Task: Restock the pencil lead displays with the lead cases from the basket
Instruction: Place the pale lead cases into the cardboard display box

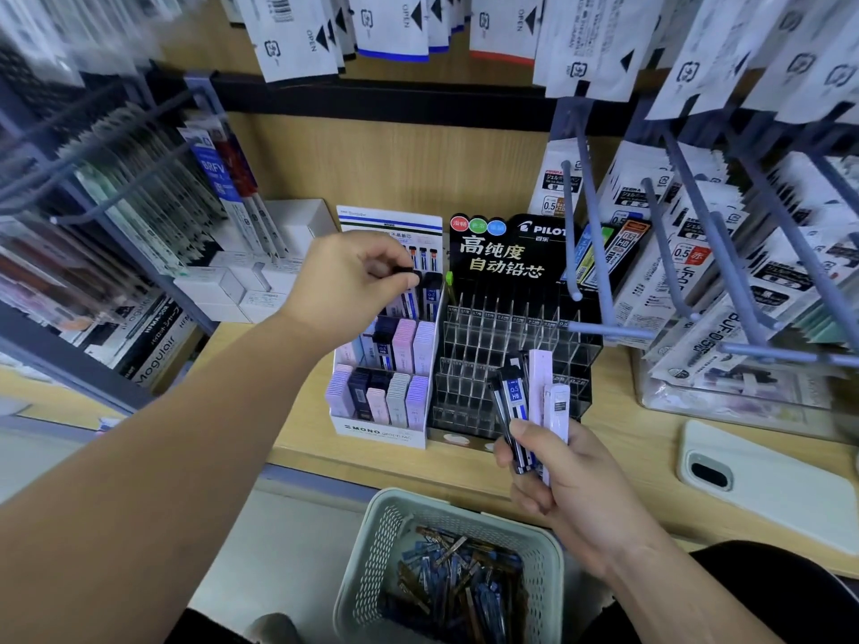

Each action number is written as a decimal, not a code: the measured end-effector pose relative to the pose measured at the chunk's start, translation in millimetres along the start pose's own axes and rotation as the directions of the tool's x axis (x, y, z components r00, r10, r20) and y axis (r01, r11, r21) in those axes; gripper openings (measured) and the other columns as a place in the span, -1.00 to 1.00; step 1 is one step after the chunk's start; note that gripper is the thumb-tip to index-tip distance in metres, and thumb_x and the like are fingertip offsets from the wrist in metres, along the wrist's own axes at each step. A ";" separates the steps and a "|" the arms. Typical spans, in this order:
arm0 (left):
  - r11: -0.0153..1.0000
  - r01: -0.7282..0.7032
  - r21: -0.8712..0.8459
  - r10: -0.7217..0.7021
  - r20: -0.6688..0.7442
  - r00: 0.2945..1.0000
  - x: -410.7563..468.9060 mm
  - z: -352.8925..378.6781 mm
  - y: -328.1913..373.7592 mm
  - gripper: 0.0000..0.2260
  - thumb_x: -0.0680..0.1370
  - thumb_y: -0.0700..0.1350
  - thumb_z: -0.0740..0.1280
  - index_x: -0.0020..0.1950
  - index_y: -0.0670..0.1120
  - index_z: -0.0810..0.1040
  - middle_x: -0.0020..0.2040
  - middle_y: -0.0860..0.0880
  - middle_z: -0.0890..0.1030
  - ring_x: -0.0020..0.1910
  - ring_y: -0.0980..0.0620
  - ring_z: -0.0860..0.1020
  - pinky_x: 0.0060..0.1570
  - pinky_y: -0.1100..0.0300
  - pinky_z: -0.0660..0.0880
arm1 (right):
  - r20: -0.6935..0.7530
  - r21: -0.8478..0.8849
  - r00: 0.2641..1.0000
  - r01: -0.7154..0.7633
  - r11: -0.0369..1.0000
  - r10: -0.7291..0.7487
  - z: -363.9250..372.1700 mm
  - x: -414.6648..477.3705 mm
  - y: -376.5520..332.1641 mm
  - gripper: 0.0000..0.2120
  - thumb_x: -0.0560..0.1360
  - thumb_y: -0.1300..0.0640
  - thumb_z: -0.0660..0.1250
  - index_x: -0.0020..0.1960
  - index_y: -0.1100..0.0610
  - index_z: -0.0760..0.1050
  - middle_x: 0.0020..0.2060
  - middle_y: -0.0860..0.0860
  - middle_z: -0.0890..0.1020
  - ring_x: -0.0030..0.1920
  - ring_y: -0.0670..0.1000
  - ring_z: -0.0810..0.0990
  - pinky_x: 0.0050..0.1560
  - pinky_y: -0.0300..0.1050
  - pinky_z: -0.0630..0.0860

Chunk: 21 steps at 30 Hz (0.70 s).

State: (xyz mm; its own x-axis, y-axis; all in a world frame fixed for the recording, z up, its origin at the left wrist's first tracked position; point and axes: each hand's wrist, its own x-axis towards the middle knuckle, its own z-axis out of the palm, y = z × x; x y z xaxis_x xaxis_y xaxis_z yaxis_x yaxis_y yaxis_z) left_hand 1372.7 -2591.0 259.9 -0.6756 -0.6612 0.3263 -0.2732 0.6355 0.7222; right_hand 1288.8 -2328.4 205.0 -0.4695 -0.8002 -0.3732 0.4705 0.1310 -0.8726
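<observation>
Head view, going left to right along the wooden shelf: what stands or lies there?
Stacked small white boxes → white cardboard MONO lead display → black Pilot display with clear slots → white smartphone lying face down.

On the counter (604, 485) the card display (381, 433) stands just left of the clear rack (506, 339), with a phone (762, 481) lying well to the right. The basket (367, 550) of lead cases (460, 578) sits in front, below the counter edge.

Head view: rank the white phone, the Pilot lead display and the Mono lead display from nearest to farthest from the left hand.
1. Mono lead display: directly under the left hand, which pinches a lead case at its back row.
2. Pilot lead display: beside the Mono one, on its right.
3. White phone: lying flat, far off to the right.
</observation>
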 end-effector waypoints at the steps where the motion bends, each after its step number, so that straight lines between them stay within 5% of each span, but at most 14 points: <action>1: 1.000 -0.002 -0.005 0.002 -0.005 1.000 -1.3 2.0 -2.0 -0.89 0.44 -0.18 0.55 -0.16 -0.01 0.67 -0.23 0.00 0.65 -0.26 0.06 0.59 -0.13 0.18 0.58 | -0.002 -0.004 1.000 -0.001 1.000 0.001 0.1 -0.2 -0.2 -0.94 0.63 0.20 0.26 0.03 0.19 0.48 -0.25 0.15 0.55 -0.49 -0.03 0.19 -0.46 -0.18 0.29; 5: 0.997 -0.072 0.042 0.070 0.031 0.997 -4.3 7.1 -10.8 -0.90 0.44 -0.22 0.55 -0.10 -0.06 0.71 -0.17 0.03 0.66 -0.19 0.04 0.63 -0.05 0.04 0.62 | 0.003 -0.010 1.000 -0.001 1.000 0.001 0.5 -0.4 -1.1 -0.94 0.63 0.20 0.26 0.02 0.19 0.48 -0.25 0.14 0.54 -0.50 -0.04 0.19 -0.45 -0.18 0.29; 15: 0.903 -0.330 0.275 0.325 0.066 0.944 1.6 13.5 -21.3 -0.84 0.40 -0.20 0.56 -0.03 -0.13 0.74 -0.22 -0.02 0.62 -0.24 0.00 0.56 -0.22 0.16 0.53 | 0.009 -0.021 1.000 -0.008 1.000 0.008 1.3 -0.1 -1.5 -0.94 0.62 0.19 0.27 0.00 0.15 0.50 -0.25 0.16 0.53 -0.48 -0.02 0.19 -0.45 -0.18 0.30; 21: 0.920 -0.276 0.278 0.269 0.062 0.961 -0.3 18.8 -15.9 -0.83 0.42 -0.23 0.55 -0.01 -0.12 0.73 -0.17 0.00 0.67 -0.28 0.13 0.52 -0.13 0.25 0.49 | 0.001 -0.011 1.000 -0.016 1.000 0.016 0.2 -0.9 -2.4 -0.94 0.62 0.20 0.28 0.00 0.14 0.52 -0.25 0.15 0.54 -0.48 -0.02 0.20 -0.45 -0.18 0.31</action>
State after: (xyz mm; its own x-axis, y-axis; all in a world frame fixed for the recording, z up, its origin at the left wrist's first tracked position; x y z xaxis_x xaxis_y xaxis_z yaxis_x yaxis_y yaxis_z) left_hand 1364.4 -2593.4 236.8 -0.7652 -0.4395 0.4704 -0.2551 0.8779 0.4053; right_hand 1288.3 -2328.1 207.4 -0.4612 -0.7988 -0.3863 0.4691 0.1501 -0.8703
